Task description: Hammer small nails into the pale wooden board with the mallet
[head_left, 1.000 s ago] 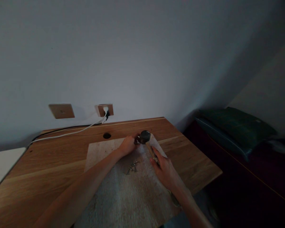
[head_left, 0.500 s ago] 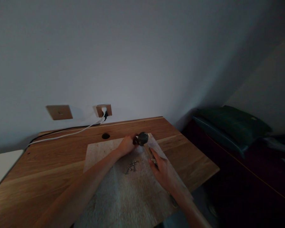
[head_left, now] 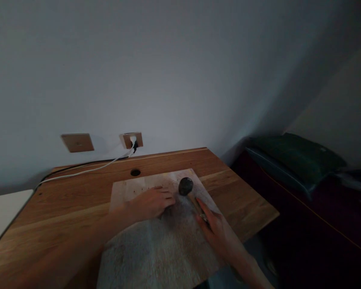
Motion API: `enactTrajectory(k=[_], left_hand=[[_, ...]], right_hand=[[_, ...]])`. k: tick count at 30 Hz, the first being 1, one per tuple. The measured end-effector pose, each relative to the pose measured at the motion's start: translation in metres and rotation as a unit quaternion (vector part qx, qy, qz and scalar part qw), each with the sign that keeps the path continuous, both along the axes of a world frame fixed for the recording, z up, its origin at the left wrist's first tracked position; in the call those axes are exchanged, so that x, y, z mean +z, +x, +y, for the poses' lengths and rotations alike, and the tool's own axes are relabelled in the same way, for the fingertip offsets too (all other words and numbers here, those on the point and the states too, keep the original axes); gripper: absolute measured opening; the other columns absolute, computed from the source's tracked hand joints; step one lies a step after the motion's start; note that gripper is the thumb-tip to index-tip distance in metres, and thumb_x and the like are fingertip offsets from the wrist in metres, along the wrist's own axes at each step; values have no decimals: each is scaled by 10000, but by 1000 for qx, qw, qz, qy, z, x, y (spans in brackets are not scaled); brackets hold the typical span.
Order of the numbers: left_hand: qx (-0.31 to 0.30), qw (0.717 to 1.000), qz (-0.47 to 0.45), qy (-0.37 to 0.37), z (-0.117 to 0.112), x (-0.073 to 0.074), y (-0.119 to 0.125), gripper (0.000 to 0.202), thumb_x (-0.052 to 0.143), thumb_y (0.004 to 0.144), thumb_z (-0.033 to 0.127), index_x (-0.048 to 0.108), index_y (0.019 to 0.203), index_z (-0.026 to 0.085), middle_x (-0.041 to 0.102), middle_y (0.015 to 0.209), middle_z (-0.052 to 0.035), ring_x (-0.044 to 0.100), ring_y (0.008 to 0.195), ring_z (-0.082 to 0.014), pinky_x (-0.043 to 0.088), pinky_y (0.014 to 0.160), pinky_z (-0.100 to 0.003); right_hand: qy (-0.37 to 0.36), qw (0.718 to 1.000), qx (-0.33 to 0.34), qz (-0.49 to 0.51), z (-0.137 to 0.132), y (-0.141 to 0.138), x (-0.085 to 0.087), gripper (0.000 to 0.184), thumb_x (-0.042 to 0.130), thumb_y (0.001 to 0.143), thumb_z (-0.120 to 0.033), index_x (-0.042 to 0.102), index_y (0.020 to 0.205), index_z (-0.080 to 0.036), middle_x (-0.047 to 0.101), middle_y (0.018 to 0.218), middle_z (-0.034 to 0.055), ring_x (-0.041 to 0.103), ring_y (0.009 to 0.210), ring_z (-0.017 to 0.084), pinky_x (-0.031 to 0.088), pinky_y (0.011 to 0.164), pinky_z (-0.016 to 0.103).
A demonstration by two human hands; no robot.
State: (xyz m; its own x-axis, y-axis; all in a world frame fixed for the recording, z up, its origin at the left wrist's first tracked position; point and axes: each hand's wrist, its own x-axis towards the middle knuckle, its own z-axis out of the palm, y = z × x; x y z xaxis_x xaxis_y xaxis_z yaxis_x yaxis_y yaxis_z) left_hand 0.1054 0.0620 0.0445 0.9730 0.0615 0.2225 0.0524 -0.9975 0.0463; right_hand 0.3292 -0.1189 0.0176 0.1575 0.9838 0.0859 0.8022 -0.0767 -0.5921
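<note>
In my right hand (head_left: pixel 218 230) is a hammer, with my fingers wrapped round its wooden handle. The hammer's dark round head (head_left: pixel 185 186) is held over the upper right of a worn pale board (head_left: pixel 156 257). My left hand (head_left: pixel 156 202) is low over the middle of the board, to the left of the hammer head. Its fingers are bent downward, and their tips are hidden. The small metal nails seen earlier at that spot are covered by this hand, so what it pinches does not show.
The board lies on a wooden table (head_left: pixel 243 200) with a round hole (head_left: pixel 135 172) near its back. White and black cables (head_left: pixel 87 170) run from a wall socket (head_left: pixel 132 140) along the table's rear. A white surface (head_left: pixel 6 212) adjoins at left; a dark green cushion (head_left: pixel 297 156) lies at right.
My left hand has come back from beside the hammer head to where the nails lay. The hammer in my right hand has shifted slightly right and toward me.
</note>
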Motion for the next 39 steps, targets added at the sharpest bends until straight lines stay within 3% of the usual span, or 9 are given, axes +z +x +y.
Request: enactTrajectory(k=[4, 8, 12, 16, 21, 27, 31, 34, 39], left_hand=[[-1, 998, 5, 63, -9, -6, -2, 355, 529, 921, 68, 594, 1249, 188, 731, 1027, -55, 666, 973, -227, 496, 884, -353], [14, 998, 8, 68, 0, -7, -3, 314, 545, 933, 110, 626, 1221, 206, 729, 988, -55, 670, 980, -233, 499, 901, -364], [140, 983, -84, -86, 30, -10, 10, 279, 572, 907, 137, 692, 1143, 223, 739, 1088, -50, 677, 1022, -218, 502, 928, -346], [269, 912, -165, -263, 58, -23, 32, 214, 594, 862, 164, 739, 1013, 208, 770, 941, -15, 703, 833, -171, 520, 778, -261], [254, 915, -153, -274, 61, -37, 39, 213, 605, 801, 148, 752, 947, 196, 757, 853, -23, 689, 770, -180, 497, 716, -254], [275, 915, -116, -270, 53, -31, 35, 276, 637, 747, 135, 755, 986, 208, 757, 854, -11, 684, 772, -184, 500, 729, -260], [266, 931, -114, -223, 49, -30, 37, 340, 608, 750, 110, 742, 1045, 214, 757, 987, -38, 688, 901, -206, 506, 809, -284], [264, 935, -118, -207, 47, -32, 37, 374, 601, 751, 94, 726, 1080, 221, 751, 972, -32, 683, 893, -197, 509, 826, -286], [278, 929, -114, -214, 46, -32, 36, 282, 596, 794, 128, 728, 1026, 220, 745, 979, -36, 683, 876, -197, 521, 822, -292]], right_hand=[[5, 1000, -10, -10, 2, 3, -6, 579, 441, 1005, -409, 401, 1544, -204, 665, 1348, 129, 633, 1238, 299, 490, 1061, 492], [22, 1000, -17, -4, 1, 3, -9, 580, 441, 1007, -426, 397, 1545, -215, 634, 1391, 127, 603, 1280, 297, 473, 1086, 495], [17, 1000, -19, -2, 1, 1, -8, 581, 421, 1015, -421, 389, 1548, -194, 628, 1397, 139, 585, 1302, 297, 462, 1102, 501], [27, 999, -19, -7, 1, 1, -9, 579, 428, 1014, -405, 379, 1553, -199, 625, 1401, 135, 593, 1294, 287, 484, 1083, 484], [19, 1000, -9, -14, 0, -3, -2, 566, 423, 1015, -366, 372, 1556, -206, 628, 1400, 129, 593, 1295, 271, 490, 1079, 462], [20, 1000, -12, -17, 0, -3, -1, 572, 413, 1013, -374, 380, 1549, -178, 634, 1386, 148, 611, 1272, 292, 486, 1077, 496], [15, 1000, -10, -12, 0, -3, -1, 573, 405, 1012, -378, 391, 1544, -164, 636, 1382, 153, 609, 1274, 296, 495, 1066, 495], [24, 1000, -12, -11, 0, -4, -1, 565, 408, 1009, -372, 403, 1541, -181, 640, 1378, 145, 613, 1269, 295, 497, 1066, 497], [15, 1000, -20, -5, 1, -4, 0, 577, 417, 1008, -383, 392, 1547, -179, 643, 1376, 143, 603, 1282, 292, 480, 1083, 499]])
